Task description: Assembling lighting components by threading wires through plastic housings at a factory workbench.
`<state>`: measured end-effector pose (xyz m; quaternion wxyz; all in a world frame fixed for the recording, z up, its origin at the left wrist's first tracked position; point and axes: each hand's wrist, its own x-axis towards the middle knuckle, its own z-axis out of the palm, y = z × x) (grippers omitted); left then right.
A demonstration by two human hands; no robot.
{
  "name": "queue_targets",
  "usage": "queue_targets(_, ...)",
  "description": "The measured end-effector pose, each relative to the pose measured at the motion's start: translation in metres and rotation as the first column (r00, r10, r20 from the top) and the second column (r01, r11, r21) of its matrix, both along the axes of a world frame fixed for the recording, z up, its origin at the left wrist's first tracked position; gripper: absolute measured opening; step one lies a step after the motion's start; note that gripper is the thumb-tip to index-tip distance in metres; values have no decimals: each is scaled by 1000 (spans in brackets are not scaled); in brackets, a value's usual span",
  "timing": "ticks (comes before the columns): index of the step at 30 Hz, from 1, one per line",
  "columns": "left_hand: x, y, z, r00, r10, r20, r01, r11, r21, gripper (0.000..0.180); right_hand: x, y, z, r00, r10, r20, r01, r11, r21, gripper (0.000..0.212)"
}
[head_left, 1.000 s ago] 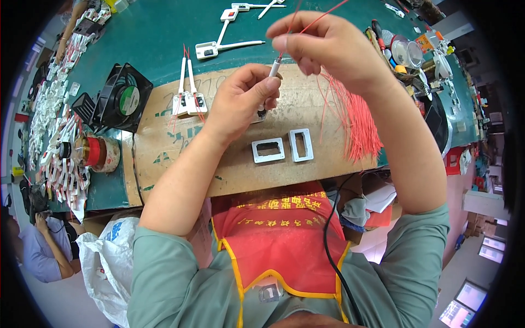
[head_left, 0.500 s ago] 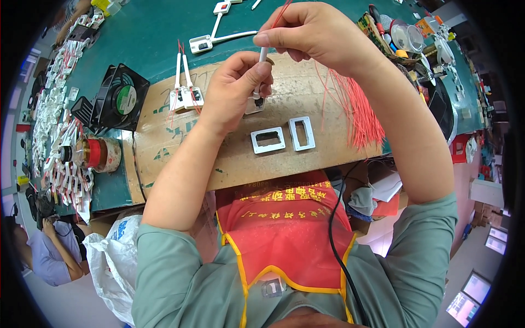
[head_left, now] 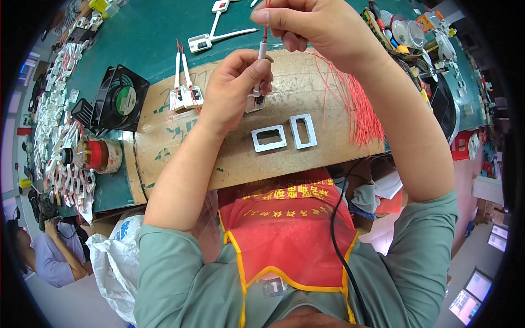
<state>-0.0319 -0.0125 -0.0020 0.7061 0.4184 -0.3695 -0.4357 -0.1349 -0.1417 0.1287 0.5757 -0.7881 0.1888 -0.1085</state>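
Observation:
My left hand is closed around the white stem of a small white plastic housing, which rests low against the cardboard. Red wires come out of the stem's top end. Above it, my right hand pinches these wires between thumb and fingers. Two pale rectangular frames lie on the cardboard closer to me. To the left are two white stemmed housings with red wires running through them. A bundle of loose red wires lies to the right, beneath my right forearm.
The cardboard sheet covers the green table's near part. A black fan and a jar with a red band stand left, beside heaped white parts. Tools and containers crowd the far right. A person sits at lower left.
My right hand has moved up and slightly left, away from the stem's end. A stretch of red wire now shows between the stem and my fingers. My left hand has hardly moved.

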Motion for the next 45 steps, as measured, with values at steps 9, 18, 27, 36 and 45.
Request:
queue_targets(9,-2,-1,3,998,25,-63,-25,1000,-1,22,1,4,-7,996,-53,-76,47,996,-83,23)
queue_targets(18,-3,0,3,996,59,-62,-58,998,19,22,4,9,-13,989,-122,79,125,991,-38,25)
queue_targets(27,-2,-1,4,996,58,-67,-57,998,15,23,8,7,-12,986,-155,67,161,982,-95,22)
queue_targets(36,3,1,3,995,74,-68,-73,997,15,23,10,12,-28,967,-190,168,168,976,136,22)
queue_targets(45,31,0,4,889,290,-356,-385,892,-237,16,-10,33,-112,995,-1,103,63,795,-603,20)
